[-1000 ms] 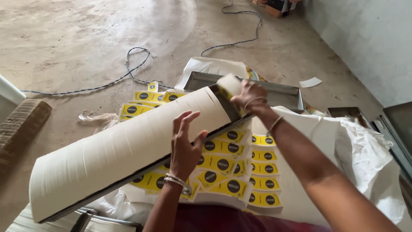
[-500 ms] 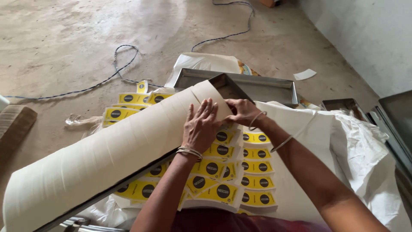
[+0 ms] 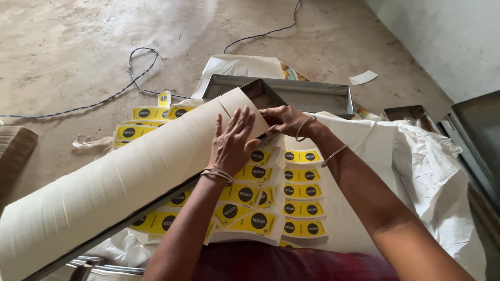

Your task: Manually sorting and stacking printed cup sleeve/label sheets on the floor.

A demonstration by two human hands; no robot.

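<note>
Paper stack over printed blanks

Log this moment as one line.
left hand flat on white stack | right hand pinching stack's far end | stack in metal tray | yellow blanks below

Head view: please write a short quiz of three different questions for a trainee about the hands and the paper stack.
1. True or false: the left hand lies flat on the long white stack.
2. Where is the right hand? A) at the far end of the stack, B) on the floor, C) inside the metal tray.
3. Fill in: the printed blanks spread under the stack are yellow with dark ______ marks.

Key: 1 true; 2 A; 3 round.
</note>
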